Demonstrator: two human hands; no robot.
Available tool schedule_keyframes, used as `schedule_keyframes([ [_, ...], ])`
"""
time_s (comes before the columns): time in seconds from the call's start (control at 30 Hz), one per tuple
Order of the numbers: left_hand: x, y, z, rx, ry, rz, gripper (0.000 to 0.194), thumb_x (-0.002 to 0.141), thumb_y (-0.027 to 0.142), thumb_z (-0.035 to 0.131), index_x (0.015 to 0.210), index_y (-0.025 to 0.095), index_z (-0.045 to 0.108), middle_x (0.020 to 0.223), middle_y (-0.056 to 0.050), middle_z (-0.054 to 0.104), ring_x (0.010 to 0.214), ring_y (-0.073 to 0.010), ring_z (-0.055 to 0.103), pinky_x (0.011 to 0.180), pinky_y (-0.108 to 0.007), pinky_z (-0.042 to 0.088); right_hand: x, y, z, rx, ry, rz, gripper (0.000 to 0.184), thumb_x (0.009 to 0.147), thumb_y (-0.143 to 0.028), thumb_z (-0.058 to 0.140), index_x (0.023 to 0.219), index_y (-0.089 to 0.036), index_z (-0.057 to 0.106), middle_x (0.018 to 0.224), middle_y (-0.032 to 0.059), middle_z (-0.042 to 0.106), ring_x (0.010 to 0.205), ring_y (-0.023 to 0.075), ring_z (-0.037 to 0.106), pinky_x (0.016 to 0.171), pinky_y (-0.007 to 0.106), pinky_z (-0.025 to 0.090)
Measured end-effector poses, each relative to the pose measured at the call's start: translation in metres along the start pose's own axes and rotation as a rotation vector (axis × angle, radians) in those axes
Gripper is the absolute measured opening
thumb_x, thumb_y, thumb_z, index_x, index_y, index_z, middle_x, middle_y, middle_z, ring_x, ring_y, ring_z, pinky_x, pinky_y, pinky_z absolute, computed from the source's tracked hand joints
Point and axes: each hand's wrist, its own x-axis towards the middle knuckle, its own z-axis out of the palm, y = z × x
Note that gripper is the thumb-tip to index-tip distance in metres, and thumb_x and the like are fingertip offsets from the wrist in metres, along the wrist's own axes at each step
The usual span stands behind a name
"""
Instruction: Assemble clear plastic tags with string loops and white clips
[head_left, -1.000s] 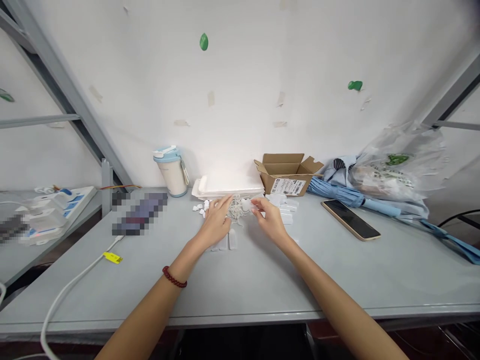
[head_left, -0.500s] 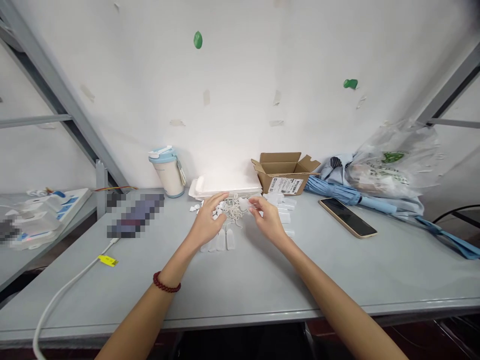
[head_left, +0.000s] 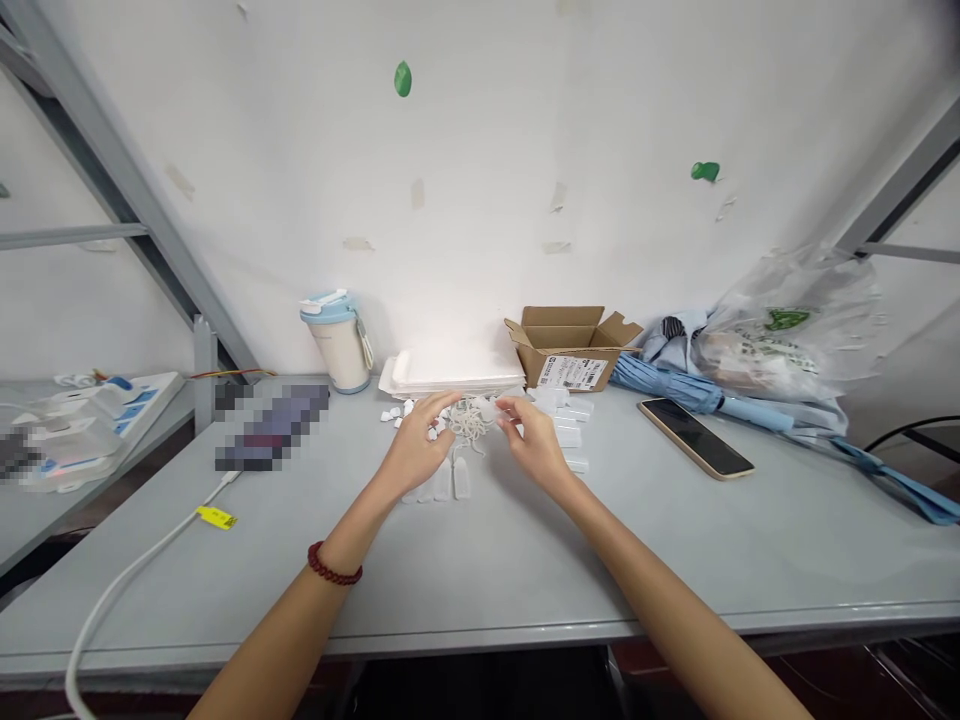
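My right hand point(head_left: 537, 440) pinches a small translucent white plastic piece point(head_left: 489, 410) between thumb and fingers, over a heap of loose white strings point(head_left: 469, 425). To the left of the heap is my left hand point(head_left: 417, 440), its thumb and fingers apart and nothing visible between them. Small white pieces point(head_left: 391, 414) lie beyond and beside it, partly hidden by its fingers. In front of the heap, several clear plastic sleeves point(head_left: 461, 480) lie in a row, some covered by my left hand. More translucent pieces point(head_left: 568, 436) lie just right of my right hand.
A stack of white sheets point(head_left: 457, 372) and an open cardboard box point(head_left: 574, 362) stand by the wall. Left are a tumbler point(head_left: 337, 345), a blurred dark object point(head_left: 274, 430) and a white cable point(head_left: 142, 560). Right are a phone point(head_left: 696, 437), blue umbrella point(head_left: 675, 385) and plastic bag point(head_left: 787, 330).
My left fingertips have dipped slightly toward the heap. My right hand keeps its pinch on the translucent piece, almost in the same spot. The view has shifted a little.
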Motion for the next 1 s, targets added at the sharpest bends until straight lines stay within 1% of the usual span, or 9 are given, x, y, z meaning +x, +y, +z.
schedule_keyframes([
  [0.13,0.0,-0.002,0.001,0.014,0.044,0.015,0.054,0.073,0.013,0.042,0.125,0.02,0.056,0.133,-0.006,0.054,0.122,-0.0231,0.047,0.089,-0.038,0.047,-0.001,-0.002,0.0,0.0,-0.014,-0.008,0.023,0.082,-0.014,0.047,0.101,-0.018,0.058,0.101,0.0099,0.067,0.092,0.0214,0.063,0.08,0.038,0.05],
  [0.3,-0.001,-0.001,0.002,0.02,0.022,0.021,0.053,0.073,0.013,0.042,0.123,0.022,0.057,0.132,-0.005,0.055,0.12,-0.0226,0.049,0.086,-0.036,0.049,-0.002,-0.005,-0.001,0.008,-0.017,-0.008,0.023,0.083,-0.014,0.047,0.102,-0.018,0.058,0.102,0.0099,0.067,0.092,0.0212,0.062,0.08,0.037,0.051],
  [0.43,-0.001,0.002,0.002,0.03,0.037,0.008,0.051,0.073,0.013,0.043,0.121,0.023,0.059,0.13,-0.005,0.057,0.119,-0.0228,0.049,0.084,-0.035,0.049,-0.002,-0.006,-0.001,0.005,-0.004,-0.017,0.024,0.082,-0.013,0.047,0.102,-0.019,0.059,0.1,0.0091,0.067,0.091,0.0207,0.062,0.08,0.037,0.05],
  [0.63,-0.002,0.004,0.002,0.01,0.002,0.008,0.05,0.072,0.012,0.043,0.117,0.024,0.061,0.127,-0.004,0.059,0.116,-0.0215,0.051,0.084,-0.035,0.048,-0.002,-0.006,0.0,0.006,-0.009,-0.014,0.025,0.082,-0.013,0.047,0.104,-0.019,0.058,0.101,0.0097,0.067,0.093,0.0211,0.062,0.08,0.037,0.051],
  [0.73,-0.003,0.004,0.004,0.02,-0.023,0.023,0.049,0.073,0.012,0.044,0.117,0.023,0.061,0.126,-0.005,0.06,0.116,-0.0216,0.051,0.085,-0.035,0.048,-0.003,-0.007,0.001,-0.003,-0.028,-0.011,0.026,0.082,-0.013,0.047,0.105,-0.017,0.057,0.102,0.0115,0.066,0.094,0.0218,0.062,0.079,0.037,0.051],
  [1.0,-0.003,0.0,0.008,-0.012,-0.049,0.058,0.046,0.073,0.012,0.044,0.116,0.021,0.061,0.126,-0.006,0.059,0.117,-0.0213,0.053,0.088,-0.035,0.049,-0.005,-0.012,0.003,-0.034,-0.073,0.012,0.034,0.082,-0.015,0.049,0.116,-0.017,0.052,0.1,0.0116,0.065,0.082,0.0188,0.063,0.073,0.034,0.051],
])
